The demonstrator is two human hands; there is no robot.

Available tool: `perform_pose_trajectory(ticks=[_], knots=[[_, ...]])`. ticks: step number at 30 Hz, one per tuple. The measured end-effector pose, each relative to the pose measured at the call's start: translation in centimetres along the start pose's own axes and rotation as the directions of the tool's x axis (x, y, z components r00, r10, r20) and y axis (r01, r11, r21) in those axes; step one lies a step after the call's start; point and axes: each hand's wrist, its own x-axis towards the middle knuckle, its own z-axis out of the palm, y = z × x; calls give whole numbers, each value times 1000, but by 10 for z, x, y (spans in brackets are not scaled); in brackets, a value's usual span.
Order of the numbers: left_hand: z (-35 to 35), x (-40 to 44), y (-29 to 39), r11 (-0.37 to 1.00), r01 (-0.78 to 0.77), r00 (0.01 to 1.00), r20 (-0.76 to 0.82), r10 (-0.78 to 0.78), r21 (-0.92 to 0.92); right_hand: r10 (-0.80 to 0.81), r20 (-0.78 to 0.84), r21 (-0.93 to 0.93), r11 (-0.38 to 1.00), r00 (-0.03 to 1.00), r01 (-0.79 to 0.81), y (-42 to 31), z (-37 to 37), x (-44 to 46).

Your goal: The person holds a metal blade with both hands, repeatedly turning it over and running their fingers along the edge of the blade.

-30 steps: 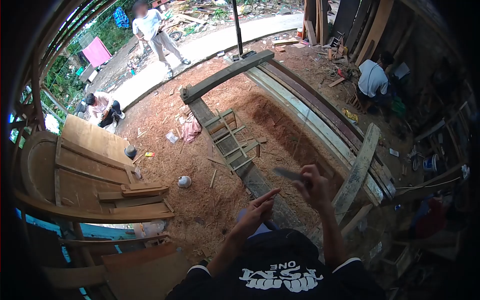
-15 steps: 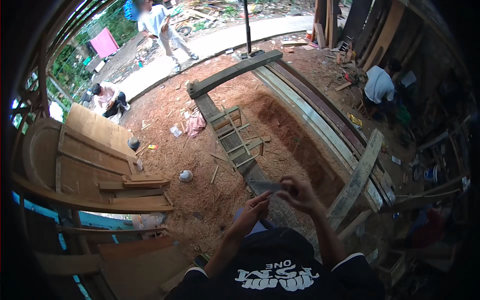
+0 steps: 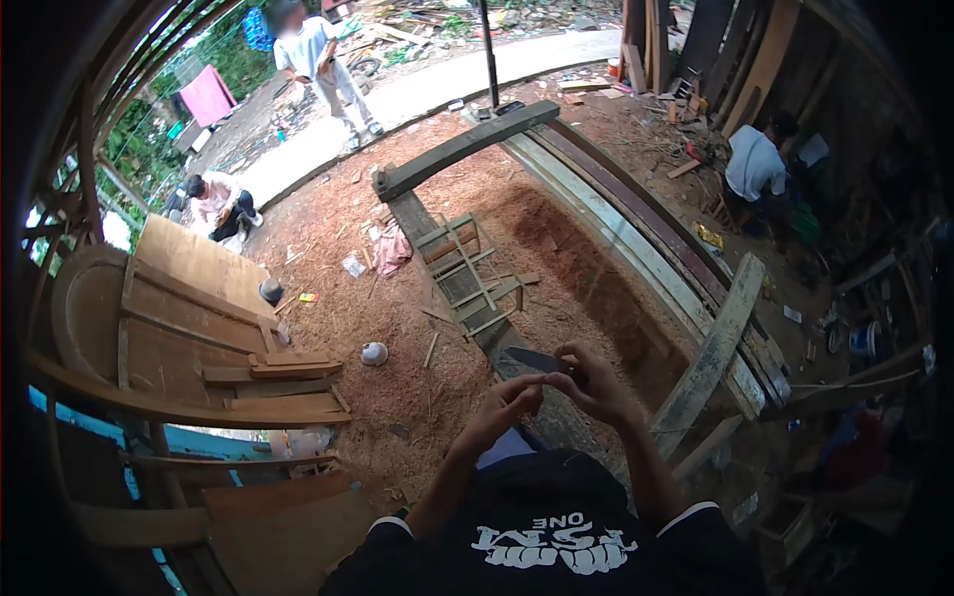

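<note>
My right hand (image 3: 596,380) is closed around the near end of a dark flat blade that looks like a knife (image 3: 533,359); its tip points left and away from me. My left hand (image 3: 509,405) is closed in a pinch, its fingertips meeting those of my right hand just below the blade. Whatever sits between the left fingertips is too small to make out. Beneath both hands runs a dark wooden plank (image 3: 512,368). Farther along it lies a small lattice frame (image 3: 467,263) of thin wooden strips.
Wood shavings cover the ground, with a white round object (image 3: 374,354) on them. Wooden panels (image 3: 189,343) stand left; long boards (image 3: 636,233) and a slanted beam (image 3: 711,353) lie right. One person (image 3: 221,207) sits far left, another (image 3: 323,62) stands, a third (image 3: 755,164) crouches right.
The blade has turned in my right hand and now looks darker, its tip slightly higher. My left hand has shifted a little, its fingers more curled. The standing person's legs have moved closer together.
</note>
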Motion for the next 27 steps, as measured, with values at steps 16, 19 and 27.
perform_pose_trajectory(ticks=[16,19,27], knots=[[33,24,5,974,139,989,73,-128,-177,-20,-155,172,984,988,47,23,-32,-21],[34,20,9,973,124,992,16,-124,-196,9,-155,202,979,988,23,18,-32,-16],[15,15,-4,970,-6,988,-153,-32,-244,-34,-18,-175,984,999,30,4,3,-7]])
